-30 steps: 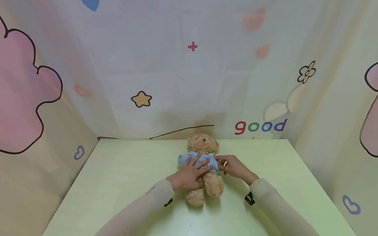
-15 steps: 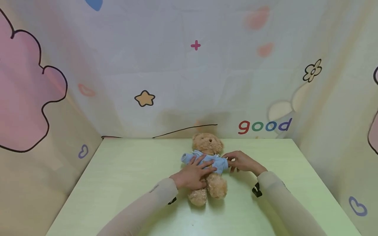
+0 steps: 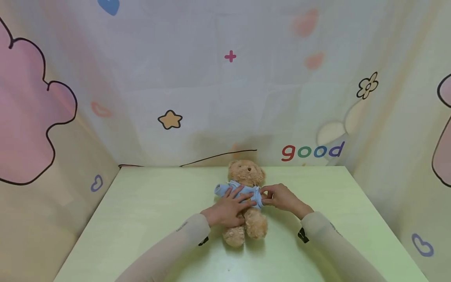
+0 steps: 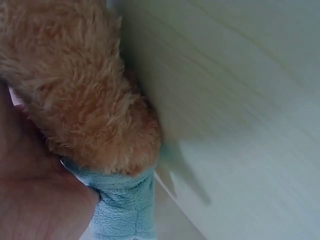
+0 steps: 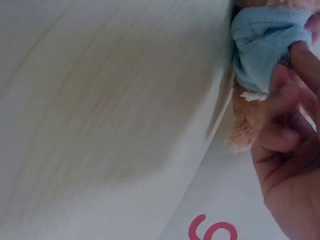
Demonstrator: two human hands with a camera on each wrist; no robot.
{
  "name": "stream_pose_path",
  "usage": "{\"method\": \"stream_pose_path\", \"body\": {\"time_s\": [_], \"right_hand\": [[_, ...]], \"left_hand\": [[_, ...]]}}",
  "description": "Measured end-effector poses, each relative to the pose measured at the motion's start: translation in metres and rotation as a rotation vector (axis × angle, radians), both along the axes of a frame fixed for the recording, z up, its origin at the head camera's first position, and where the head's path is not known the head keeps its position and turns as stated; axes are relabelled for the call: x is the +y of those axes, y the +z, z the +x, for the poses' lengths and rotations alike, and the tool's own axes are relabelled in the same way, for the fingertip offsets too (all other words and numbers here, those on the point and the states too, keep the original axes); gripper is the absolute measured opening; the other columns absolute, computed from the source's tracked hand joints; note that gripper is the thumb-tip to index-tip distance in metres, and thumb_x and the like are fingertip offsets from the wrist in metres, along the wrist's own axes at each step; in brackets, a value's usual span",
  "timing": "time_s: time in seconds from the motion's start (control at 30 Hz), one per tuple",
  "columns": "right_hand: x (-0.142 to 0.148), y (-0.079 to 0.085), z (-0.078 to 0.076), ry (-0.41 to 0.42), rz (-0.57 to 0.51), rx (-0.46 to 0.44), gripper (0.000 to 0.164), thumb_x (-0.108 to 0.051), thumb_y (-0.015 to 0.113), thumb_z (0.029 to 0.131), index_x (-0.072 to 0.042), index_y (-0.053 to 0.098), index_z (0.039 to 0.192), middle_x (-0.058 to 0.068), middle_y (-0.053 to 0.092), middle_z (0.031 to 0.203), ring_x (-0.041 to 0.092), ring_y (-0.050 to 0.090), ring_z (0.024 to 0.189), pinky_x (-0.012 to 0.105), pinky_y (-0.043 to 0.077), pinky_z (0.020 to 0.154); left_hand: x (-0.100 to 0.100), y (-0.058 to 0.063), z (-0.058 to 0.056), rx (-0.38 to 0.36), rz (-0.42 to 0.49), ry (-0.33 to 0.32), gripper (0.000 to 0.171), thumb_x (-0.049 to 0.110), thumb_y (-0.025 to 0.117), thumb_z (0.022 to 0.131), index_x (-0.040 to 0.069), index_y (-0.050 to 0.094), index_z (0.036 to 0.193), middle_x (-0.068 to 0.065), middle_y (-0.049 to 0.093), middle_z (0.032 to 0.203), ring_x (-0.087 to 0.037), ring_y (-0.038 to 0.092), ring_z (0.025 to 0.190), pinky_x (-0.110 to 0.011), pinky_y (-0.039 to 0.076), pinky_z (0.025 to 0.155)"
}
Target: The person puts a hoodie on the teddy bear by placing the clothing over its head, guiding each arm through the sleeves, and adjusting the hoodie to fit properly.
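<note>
A brown plush teddy bear (image 3: 246, 173) in a light blue hoodie (image 3: 237, 187) lies on its back, head toward the back wall. My left hand (image 3: 227, 210) rests over its belly with fingers spread, and the left wrist view shows the palm beside a furry leg (image 4: 90, 95). At the bear's other side, my right hand (image 3: 282, 197) pinches the hoodie's sleeve with thumb and fingers. In the right wrist view, these curled fingertips are at the bunched blue sleeve (image 5: 255, 45); the arm inside is mostly hidden. The opposite sleeve (image 3: 220, 190) sticks out with an open cuff.
The pale green table (image 3: 158, 192) carries the bear near its back edge. A printed cloth wall (image 3: 197, 90) with a star, a flower and the word "good" stands right behind, and similar cloth encloses both sides.
My right hand drew the sleeve outward to the right, then moved back in toward the bear's body, so the sleeve is bunched shorter. My left hand has stayed on the belly.
</note>
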State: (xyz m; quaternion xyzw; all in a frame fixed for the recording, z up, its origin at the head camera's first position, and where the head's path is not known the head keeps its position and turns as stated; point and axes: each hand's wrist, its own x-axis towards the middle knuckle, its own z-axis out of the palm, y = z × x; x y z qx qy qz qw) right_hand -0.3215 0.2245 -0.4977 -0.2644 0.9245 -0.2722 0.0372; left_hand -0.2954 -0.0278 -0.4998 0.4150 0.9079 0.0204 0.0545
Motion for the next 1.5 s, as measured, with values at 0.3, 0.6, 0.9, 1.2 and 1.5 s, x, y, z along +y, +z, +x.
{"method": "stream_pose_path", "body": {"time_s": [0.3, 0.6, 0.9, 1.2, 1.5], "right_hand": [[0.01, 0.003, -0.008, 0.006, -0.052, -0.002, 0.025, -0.004, 0.061, 0.092, -0.008, 0.072, 0.114, 0.004, 0.065, 0.07, 0.007, 0.051, 0.05, 0.024, 0.043, 0.049], [0.027, -0.012, -0.021, -0.087, -0.165, -0.109, 0.028, -0.001, 0.052, 0.094, -0.005, 0.069, 0.115, 0.006, 0.059, 0.065, 0.01, 0.05, 0.05, 0.025, 0.042, 0.049], [0.031, 0.0, -0.02, -0.022, -0.195, -0.235, 0.025, -0.02, 0.055, 0.101, -0.006, 0.063, 0.12, 0.014, 0.069, 0.087, 0.024, 0.067, 0.065, 0.028, 0.047, 0.06], [0.023, -0.008, -0.019, -0.081, -0.136, -0.174, 0.03, -0.024, 0.059, 0.099, -0.01, 0.064, 0.125, 0.009, 0.069, 0.078, 0.021, 0.064, 0.061, 0.029, 0.045, 0.052], [0.011, -0.007, -0.013, -0.205, -0.162, -0.061, 0.018, -0.01, 0.054, 0.1, -0.004, 0.066, 0.112, 0.006, 0.065, 0.075, 0.017, 0.059, 0.059, 0.028, 0.047, 0.048]], "left_hand": [[-0.005, -0.002, 0.0, -0.015, 0.043, -0.011, 0.068, 0.042, 0.053, 0.097, 0.036, 0.021, 0.157, 0.011, 0.007, 0.166, -0.026, -0.005, 0.155, -0.054, 0.008, 0.123], [-0.002, 0.0, 0.001, 0.001, 0.049, -0.037, 0.067, 0.044, 0.052, 0.097, 0.035, 0.022, 0.157, 0.009, 0.011, 0.166, -0.027, -0.002, 0.155, -0.055, 0.009, 0.123], [-0.003, 0.002, -0.002, 0.013, 0.04, -0.012, 0.068, 0.044, 0.052, 0.097, 0.036, 0.02, 0.157, 0.01, 0.008, 0.166, -0.026, -0.006, 0.155, -0.056, 0.008, 0.122], [-0.007, 0.002, 0.0, -0.024, 0.067, -0.012, 0.068, 0.042, 0.052, 0.097, 0.035, 0.021, 0.157, 0.009, 0.009, 0.167, -0.026, -0.004, 0.155, -0.055, 0.008, 0.123], [-0.007, 0.001, 0.002, -0.023, 0.072, -0.007, 0.068, 0.042, 0.054, 0.097, 0.034, 0.023, 0.157, 0.009, 0.01, 0.166, -0.026, -0.004, 0.155, -0.055, 0.008, 0.123]]}}
